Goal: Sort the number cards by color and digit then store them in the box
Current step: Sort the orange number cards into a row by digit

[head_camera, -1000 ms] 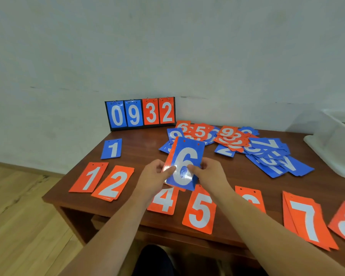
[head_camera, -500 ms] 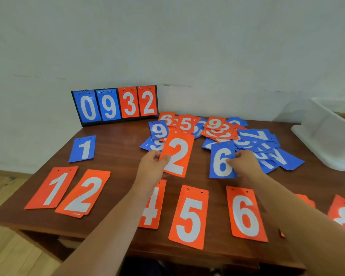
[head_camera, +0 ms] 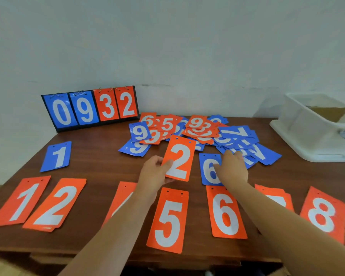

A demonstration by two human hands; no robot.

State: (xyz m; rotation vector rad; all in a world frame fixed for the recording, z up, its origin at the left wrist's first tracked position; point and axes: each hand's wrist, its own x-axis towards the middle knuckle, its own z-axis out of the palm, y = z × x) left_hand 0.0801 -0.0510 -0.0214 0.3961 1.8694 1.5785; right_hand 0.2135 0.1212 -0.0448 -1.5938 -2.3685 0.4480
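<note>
Orange 2 card [head_camera: 180, 156], lengthwise away, pinched by left hand [head_camera: 153, 173]; right hand [head_camera: 232, 169] flat on blue 6 [head_camera: 207, 174].

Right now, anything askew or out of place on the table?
Mainly the unsorted heap at the back of the table: orange and blue cards overlap at all angles, some blue 7s upside down. Front row is orderly; orange 1 leans right. No visible damage.

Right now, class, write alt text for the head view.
The left hand holds an orange 2 card over a table while the right hand touches a blue 6 card; sorted orange cards line the front.
</note>
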